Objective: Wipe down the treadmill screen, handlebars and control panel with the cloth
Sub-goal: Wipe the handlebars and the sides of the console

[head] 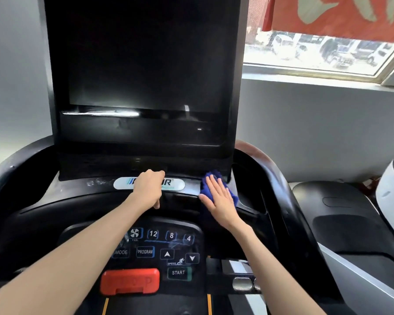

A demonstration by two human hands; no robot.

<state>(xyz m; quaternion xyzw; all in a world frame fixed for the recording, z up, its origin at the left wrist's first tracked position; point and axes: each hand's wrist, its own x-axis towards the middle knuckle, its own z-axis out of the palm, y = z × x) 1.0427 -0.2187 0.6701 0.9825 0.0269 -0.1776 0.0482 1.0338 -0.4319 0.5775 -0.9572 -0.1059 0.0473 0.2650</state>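
Centre frame, one flat-fingered right hand pressed one crumpled blue cloth onto the glossy black console; one left hand rested curled, empty.

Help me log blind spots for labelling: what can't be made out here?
Head view:
Logo plate: middle letters covered by the left hand.
Left hand's grip: fingers curl out of sight.
Cloth: mostly under the flat right hand.
Stop button: lettering blurred.
Screen: top cut by the frame edge.

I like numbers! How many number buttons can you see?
3, in a row on the black control panel: the 12 button beside the fan button, the 8 button next, the 4 button rightmost. The left forearm may hide others.
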